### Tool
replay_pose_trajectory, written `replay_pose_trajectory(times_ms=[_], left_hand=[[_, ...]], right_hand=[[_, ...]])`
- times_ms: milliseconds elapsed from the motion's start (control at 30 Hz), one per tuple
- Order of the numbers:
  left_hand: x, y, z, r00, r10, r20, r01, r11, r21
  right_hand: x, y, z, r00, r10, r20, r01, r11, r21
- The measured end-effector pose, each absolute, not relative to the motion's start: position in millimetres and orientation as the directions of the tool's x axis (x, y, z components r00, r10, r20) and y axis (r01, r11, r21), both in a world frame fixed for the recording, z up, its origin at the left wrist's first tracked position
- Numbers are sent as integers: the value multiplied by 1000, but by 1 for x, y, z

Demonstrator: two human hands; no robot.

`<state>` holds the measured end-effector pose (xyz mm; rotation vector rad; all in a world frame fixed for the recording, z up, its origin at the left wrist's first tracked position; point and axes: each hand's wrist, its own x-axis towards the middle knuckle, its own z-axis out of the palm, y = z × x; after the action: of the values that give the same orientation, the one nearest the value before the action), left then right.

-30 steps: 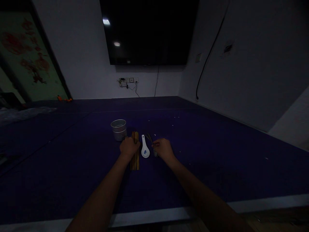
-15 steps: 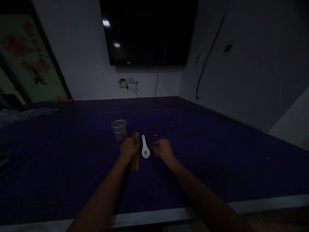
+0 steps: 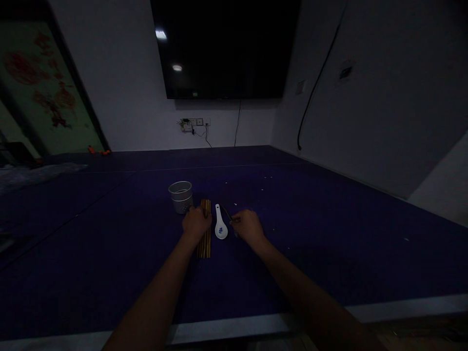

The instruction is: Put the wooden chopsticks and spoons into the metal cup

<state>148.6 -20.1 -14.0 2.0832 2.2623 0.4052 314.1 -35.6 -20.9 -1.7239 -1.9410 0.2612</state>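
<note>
A bundle of wooden chopsticks (image 3: 204, 246) lies lengthwise on the dark blue surface. My left hand (image 3: 195, 223) is over its upper half, closed on the chopsticks with the thumb on their right side. To the right lies a white soup spoon (image 3: 221, 230) with a blue pattern, its bowl toward me, and neither hand holds it. My right hand (image 3: 248, 225) pinches a dark metal spoon (image 3: 226, 212). Its handle slants up and left toward the white spoon's handle, and its bowl is mostly hidden under my fingers; whether it is one spoon or two I cannot tell.
Just behind my left hand stands a metal cup (image 3: 181, 196) with holes low in its side. Small white scraps (image 3: 235, 204) dot the dark blue surface (image 3: 310, 234). A pale front edge (image 3: 234, 327) borders it. Clear plastic sheeting (image 3: 40, 170) lies far left. A television (image 3: 226, 48) hangs on the wall.
The metal spoon at my right hand showed two slightly spread handle parts a second ago; now they look like one thin line. Both hands stay almost in place.
</note>
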Motion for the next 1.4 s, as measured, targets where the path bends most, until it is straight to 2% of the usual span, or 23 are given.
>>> replay_pose_trajectory(times_ms=[167, 333, 433, 667, 1000, 1400], left_hand=[[152, -23, -11, -99, 967, 234, 974, 46, 222], [158, -26, -8, 18, 945, 327, 965, -102, 241], [163, -29, -7, 85, 942, 323, 968, -155, 198], [173, -41, -4, 121, 952, 280, 986, -149, 80], [175, -41, -2, 99, 971, 217, 987, -123, 101], [169, -38, -4, 85, 971, 224, 993, -101, 62]], right_hand=[[314, -36, -21, -67, 968, 240, 870, 175, -462], [313, -37, -21, -59, 963, 262, 861, 182, -475], [313, -37, -21, -65, 961, 269, 863, 190, -468], [312, -36, -18, -64, 970, 236, 881, 166, -442], [314, -35, -21, -83, 966, 246, 878, 187, -440], [315, -35, -23, -94, 962, 258, 876, 203, -437]])
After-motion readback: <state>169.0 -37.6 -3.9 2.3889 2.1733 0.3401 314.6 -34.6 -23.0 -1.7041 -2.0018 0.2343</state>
